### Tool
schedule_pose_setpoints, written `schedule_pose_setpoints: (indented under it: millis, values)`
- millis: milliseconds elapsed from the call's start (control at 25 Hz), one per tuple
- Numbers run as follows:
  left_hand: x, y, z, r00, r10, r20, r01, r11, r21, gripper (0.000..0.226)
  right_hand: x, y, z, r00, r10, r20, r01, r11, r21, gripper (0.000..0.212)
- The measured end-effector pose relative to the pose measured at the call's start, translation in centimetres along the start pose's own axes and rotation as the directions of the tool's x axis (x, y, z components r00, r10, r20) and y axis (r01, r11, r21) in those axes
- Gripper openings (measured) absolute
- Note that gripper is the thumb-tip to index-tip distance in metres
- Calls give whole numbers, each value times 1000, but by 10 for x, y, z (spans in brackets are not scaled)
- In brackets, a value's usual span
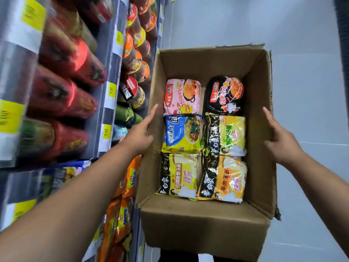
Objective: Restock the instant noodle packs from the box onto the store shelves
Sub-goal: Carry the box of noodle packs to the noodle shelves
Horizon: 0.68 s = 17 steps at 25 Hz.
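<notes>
Looking down into an open brown cardboard box (207, 222) beside stocked store shelves (111, 76). Lying flat inside in two columns of three: pink noodle pack (182, 96), black noodle pack (224, 95), blue-and-yellow noodle pack (182, 133), two black-and-yellow noodle packs (224, 134) (178, 174), black-and-orange noodle pack (222, 178). Pressing against the box's outer left wall with the left hand (139, 133), fingers spread. Resting against the box's right wall with the right hand (281, 140), fingers extended. Standing on the shelves: red cup noodle tubs (62, 91), motion-blurred.
</notes>
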<state>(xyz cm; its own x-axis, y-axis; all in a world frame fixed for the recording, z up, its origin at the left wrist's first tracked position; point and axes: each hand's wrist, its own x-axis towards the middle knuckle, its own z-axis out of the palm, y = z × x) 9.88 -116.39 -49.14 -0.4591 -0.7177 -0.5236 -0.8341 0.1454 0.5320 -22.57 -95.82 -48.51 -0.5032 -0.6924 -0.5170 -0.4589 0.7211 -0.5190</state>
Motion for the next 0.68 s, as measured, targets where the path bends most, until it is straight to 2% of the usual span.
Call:
schedule_pose_setpoints:
  millis: [320, 480, 680]
  values:
    - [125, -115, 102, 999, 26, -34, -25, 1000, 10, 105, 117, 72, 135, 999, -38, 8, 38, 999, 30, 98]
    - [151, -148, 132, 996, 5, -90, 3, 996, 92, 105, 145, 97, 188, 999, -49, -4, 49, 996, 77, 98]
    - [178, -185, 168, 998, -34, -49, 40, 990, 134, 107, 173, 120, 245, 999, -50, 18, 48, 995, 90, 97]
